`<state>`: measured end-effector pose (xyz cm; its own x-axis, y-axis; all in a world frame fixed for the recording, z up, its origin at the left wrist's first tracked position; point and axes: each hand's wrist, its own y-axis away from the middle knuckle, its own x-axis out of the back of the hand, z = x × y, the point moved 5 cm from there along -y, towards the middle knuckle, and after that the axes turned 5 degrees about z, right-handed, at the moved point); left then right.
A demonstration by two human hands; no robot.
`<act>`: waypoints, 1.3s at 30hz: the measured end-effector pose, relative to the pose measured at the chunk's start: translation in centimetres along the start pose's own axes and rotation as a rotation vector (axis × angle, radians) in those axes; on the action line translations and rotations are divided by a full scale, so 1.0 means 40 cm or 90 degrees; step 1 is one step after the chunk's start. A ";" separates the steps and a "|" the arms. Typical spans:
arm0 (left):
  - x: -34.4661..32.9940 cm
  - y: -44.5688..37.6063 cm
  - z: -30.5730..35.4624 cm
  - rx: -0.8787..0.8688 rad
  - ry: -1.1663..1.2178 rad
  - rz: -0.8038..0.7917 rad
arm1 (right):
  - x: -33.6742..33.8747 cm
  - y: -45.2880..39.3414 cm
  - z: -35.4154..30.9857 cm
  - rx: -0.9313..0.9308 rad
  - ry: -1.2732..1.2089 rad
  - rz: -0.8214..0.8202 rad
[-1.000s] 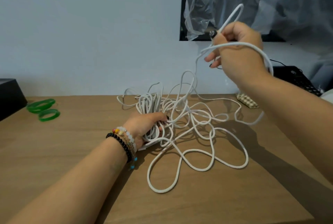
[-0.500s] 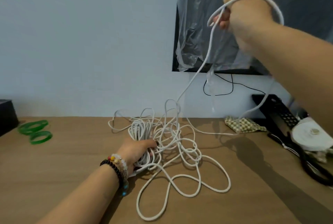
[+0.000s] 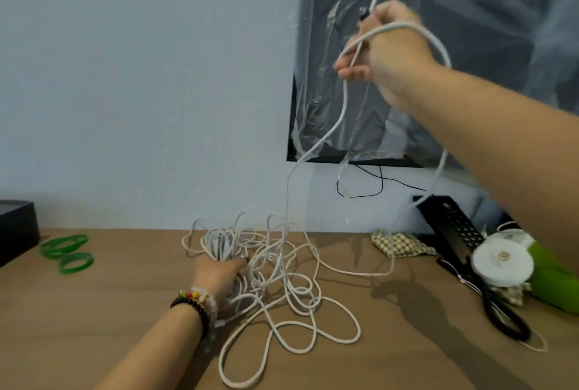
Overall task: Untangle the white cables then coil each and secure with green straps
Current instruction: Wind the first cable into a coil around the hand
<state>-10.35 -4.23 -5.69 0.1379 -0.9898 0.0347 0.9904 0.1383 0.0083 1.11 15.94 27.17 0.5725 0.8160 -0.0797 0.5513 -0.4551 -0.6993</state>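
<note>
Up at one o'clock, the right hand pinches one white cable end, lifting it to pull it free. The left hand grips the tangle on the bench (so it stays put). Green straps wait at nine o'clock.

The left hand reaches low toward 12 o'clock, palm down, beaded bracelets at its wrist. The right hand is raised at 1 o'clock, fingers curled.
</note>
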 end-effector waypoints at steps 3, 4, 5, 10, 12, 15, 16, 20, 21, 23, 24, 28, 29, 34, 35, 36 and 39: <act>0.023 0.017 0.087 -0.080 0.042 0.038 | -0.037 0.068 0.038 -0.049 0.044 -0.071; 0.019 0.033 0.124 -0.113 0.061 0.015 | -0.048 0.084 0.044 -0.063 0.039 -0.085; 0.009 0.055 0.164 -0.151 0.071 -0.022 | -0.058 0.096 0.046 -0.075 0.026 -0.096; -0.087 0.149 0.291 -0.341 -0.054 -0.169 | -0.090 0.130 0.009 -0.059 -0.016 -0.137; -0.110 0.147 0.294 -0.352 -0.100 -0.171 | -0.082 0.140 -0.014 -0.044 -0.039 -0.126; -0.103 0.130 0.303 -0.302 -0.098 -0.157 | -0.047 0.154 -0.002 -0.057 -0.007 -0.065; -0.094 0.125 0.314 -0.282 -0.077 -0.153 | -0.031 0.161 0.017 -0.049 0.076 -0.047; -0.049 0.116 0.398 -0.272 0.000 -0.112 | 0.000 0.208 0.125 -0.071 0.430 -0.108; -0.041 0.116 0.422 -0.281 0.005 -0.104 | -0.005 0.226 0.156 -0.118 0.428 -0.157; -0.034 0.121 0.469 -0.310 0.003 -0.111 | -0.030 0.266 0.204 -0.184 0.397 -0.266; -0.035 0.128 0.492 -0.330 -0.005 -0.121 | -0.046 0.280 0.219 -0.196 0.395 -0.306; -0.039 0.165 0.566 -0.433 -0.070 -0.139 | -0.094 0.279 0.248 -0.259 0.343 -0.297; -0.036 0.170 0.579 -0.454 -0.083 -0.137 | -0.096 0.267 0.248 -0.284 0.307 -0.274; -0.004 0.139 0.547 -0.394 -0.054 -0.150 | -0.095 0.222 0.220 -0.216 0.302 -0.250; -0.001 0.131 0.522 -0.363 -0.045 -0.156 | -0.095 0.215 0.216 -0.203 0.301 -0.235; 0.000 0.125 0.493 -0.335 -0.040 -0.167 | -0.098 0.207 0.209 -0.188 0.294 -0.227; -0.006 0.116 0.401 -0.270 -0.049 -0.212 | -0.101 0.193 0.182 -0.178 0.237 -0.206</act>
<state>-5.98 -2.80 10.39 -0.1696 -0.9704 0.1719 0.9007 -0.2234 -0.3726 -1.37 11.75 16.92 0.4957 0.7715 0.3988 0.8448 -0.3218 -0.4275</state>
